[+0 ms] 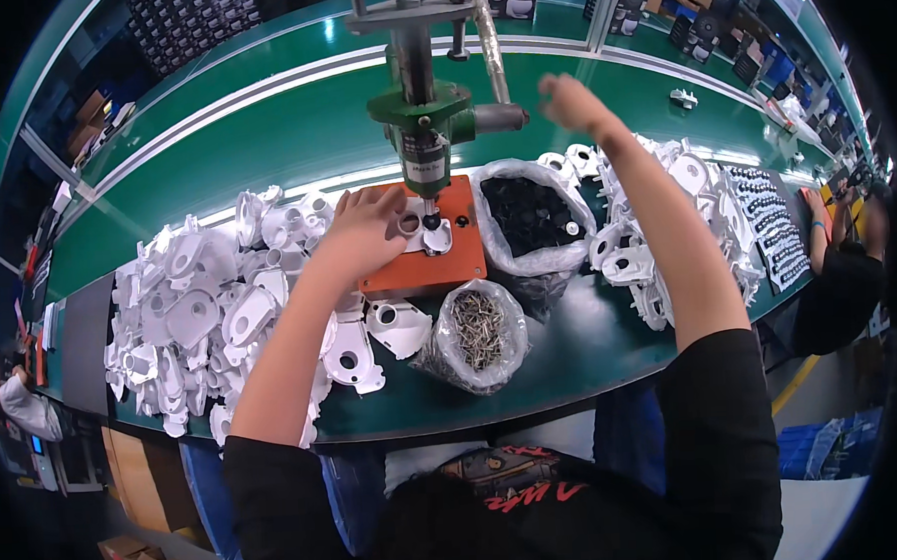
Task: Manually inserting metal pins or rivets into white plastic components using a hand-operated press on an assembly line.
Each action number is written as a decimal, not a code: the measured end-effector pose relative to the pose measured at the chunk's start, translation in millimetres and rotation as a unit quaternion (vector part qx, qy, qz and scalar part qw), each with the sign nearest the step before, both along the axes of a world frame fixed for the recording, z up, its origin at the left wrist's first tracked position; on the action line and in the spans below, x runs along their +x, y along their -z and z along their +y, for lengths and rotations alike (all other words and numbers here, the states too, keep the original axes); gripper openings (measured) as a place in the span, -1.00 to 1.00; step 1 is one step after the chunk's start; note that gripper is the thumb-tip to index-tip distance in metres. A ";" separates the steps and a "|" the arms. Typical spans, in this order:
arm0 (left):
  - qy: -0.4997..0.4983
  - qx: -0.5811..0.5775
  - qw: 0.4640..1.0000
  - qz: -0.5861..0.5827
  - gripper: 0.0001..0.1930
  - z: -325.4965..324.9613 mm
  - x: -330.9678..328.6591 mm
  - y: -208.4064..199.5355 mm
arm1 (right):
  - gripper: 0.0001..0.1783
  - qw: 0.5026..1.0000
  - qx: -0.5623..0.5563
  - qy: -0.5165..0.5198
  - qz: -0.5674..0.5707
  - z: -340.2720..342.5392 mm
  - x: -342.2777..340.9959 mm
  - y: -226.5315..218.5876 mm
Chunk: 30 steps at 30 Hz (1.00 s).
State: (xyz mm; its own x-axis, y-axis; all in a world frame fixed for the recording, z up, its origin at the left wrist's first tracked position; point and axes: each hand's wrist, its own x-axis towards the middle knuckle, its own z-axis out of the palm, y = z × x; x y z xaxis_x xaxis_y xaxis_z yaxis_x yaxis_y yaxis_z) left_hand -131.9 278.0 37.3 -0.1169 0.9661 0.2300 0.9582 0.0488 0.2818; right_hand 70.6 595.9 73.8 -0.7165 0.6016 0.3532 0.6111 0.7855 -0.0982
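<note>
A white plastic housing part (434, 239) sits on the orange block (408, 272), under the tip of a green hand press (419, 116). My left hand (366, 229) holds this part from its left side, the fingers partly hiding it. My right hand (573, 104) is raised to the right of the press, apart from its shaft (499, 118) and silver lever rod (488, 38). Its fingers look curled but are smeared by motion. Close to the block's front stands a clear bag of metal screws (479, 329). A bag of black plastic parts (531, 216) stands to its right.
White housings are heaped at the left (195, 311), and another heap of white parts (633, 257) lies beneath my right forearm. Farther right is a tray of small black-and-white parts (771, 226). Another person (839, 283) works at the right edge. A metal rail (290, 77) crosses behind the press.
</note>
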 end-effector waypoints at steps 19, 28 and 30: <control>-0.132 -0.015 0.887 -0.443 -0.86 -19.5 -88.1 -52.9 | -0.49 0.961 -0.126 0.180 -0.170 24.7 26.9 109.3; -0.153 0.095 0.955 -0.235 -0.56 -1.1 -93.1 -5.9 | -0.14 0.968 -0.172 0.155 -0.093 15.6 26.6 96.3; -0.170 -0.059 0.969 -0.170 -0.69 -13.7 -57.2 -28.9 | -0.14 0.969 -0.165 0.160 -0.085 12.1 30.8 93.7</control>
State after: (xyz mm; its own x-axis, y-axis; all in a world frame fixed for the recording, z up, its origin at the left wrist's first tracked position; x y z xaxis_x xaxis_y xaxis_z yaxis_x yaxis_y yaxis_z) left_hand -189.1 264.3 66.2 -0.4835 0.8752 0.0130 0.7331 0.3968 0.5524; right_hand 101.4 608.1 -19.9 -0.5047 0.8633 -0.0037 0.8482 0.4951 -0.1885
